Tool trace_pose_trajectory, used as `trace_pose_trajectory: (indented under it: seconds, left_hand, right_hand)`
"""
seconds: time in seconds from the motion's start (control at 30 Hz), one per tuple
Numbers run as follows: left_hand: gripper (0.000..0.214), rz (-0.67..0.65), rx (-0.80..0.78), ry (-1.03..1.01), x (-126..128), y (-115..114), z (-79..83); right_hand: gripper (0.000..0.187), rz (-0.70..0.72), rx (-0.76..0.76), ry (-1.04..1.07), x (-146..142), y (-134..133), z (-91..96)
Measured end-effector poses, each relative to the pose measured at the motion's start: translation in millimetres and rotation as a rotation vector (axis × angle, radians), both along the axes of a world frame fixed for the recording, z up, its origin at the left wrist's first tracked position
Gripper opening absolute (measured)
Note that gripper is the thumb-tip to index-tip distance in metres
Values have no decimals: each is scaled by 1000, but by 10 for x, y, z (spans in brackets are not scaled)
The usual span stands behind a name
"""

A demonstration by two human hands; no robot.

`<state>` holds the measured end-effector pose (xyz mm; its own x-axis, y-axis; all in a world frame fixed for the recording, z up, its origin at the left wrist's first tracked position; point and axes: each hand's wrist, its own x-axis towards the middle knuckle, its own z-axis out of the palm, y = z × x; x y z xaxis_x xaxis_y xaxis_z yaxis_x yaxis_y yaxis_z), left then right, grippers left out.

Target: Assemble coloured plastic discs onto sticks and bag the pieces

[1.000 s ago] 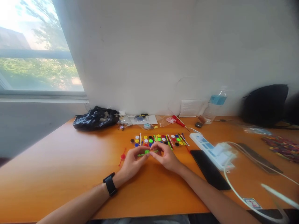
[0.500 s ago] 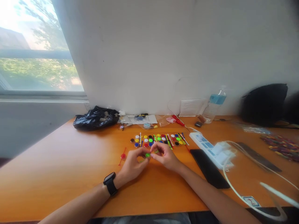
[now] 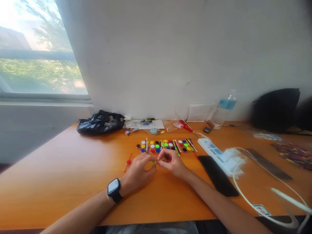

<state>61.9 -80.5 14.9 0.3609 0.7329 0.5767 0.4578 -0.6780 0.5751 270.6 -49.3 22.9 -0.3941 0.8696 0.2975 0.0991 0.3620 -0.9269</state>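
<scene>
My left hand (image 3: 140, 169), with a dark watch on its wrist, is closed in a pinch on a small green disc (image 3: 153, 162), mostly covered by the fingers. Right beside it, my right hand (image 3: 173, 164) has thumb and forefinger pressed together at the disc's edge; what sits between them is too small to make out. Left of my left hand lies a red disc with a red arrow (image 3: 128, 163) across it. Beyond both hands, rows of coloured discs (image 3: 152, 146) alternate with groups of plastic arrows (image 3: 175, 147) on the wooden table (image 3: 80, 182).
Right of my right arm lie a black phone-like slab (image 3: 218, 175) and a white power strip (image 3: 214, 154) with plugs and cables. A black plastic bag (image 3: 101, 123) and a clear bottle (image 3: 220, 113) stand by the wall. Multicoloured pieces (image 3: 292, 154) are heaped far right.
The left wrist has rolled, so the watch face now shows more. Less of the green disc is visible between the fingertips. The laid-out discs and arrows have stayed put.
</scene>
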Motion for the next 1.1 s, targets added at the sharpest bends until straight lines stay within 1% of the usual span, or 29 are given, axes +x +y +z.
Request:
trace_pose_trajectory:
  seconds: [0.1,0.23,0.4,0.53,0.6,0.77,0.93,1.0,1.1]
  left_hand:
    - [34,-21,50,63,-21,-6,41]
    - [35,-37,84,89,-35,-9,66]
    - [31,-23,62,80,-37,-13,52]
    - [30,-6,15,19,-22,-11,16]
    - [31,-25,-24,-23,-16,-14,19]
    - [30,-150,-159,-170,-29,-20,95]
    - [30,-260,-408,-413,-34,37,135]
    - [32,-289,-498,-496,-30,65,129]
    - [31,-263,-544,-554,-27,94,111]
  right_hand:
    - [20,3,-3,-1,4,3,-21]
    - [19,10,-4,0,9,7,-34]
    - [17,11,5,-5,4,3,-7]
    - [17,13,6,11,11,20,-12]
    - [17,10,10,34,21,38,-29]
    - [19,17,7,105,51,87,-56]
    - [25,37,-14,139,57,105,-37]
    - [27,8,-2,128,55,92,-27]
    - [41,-71,54,119,60,60,-16]
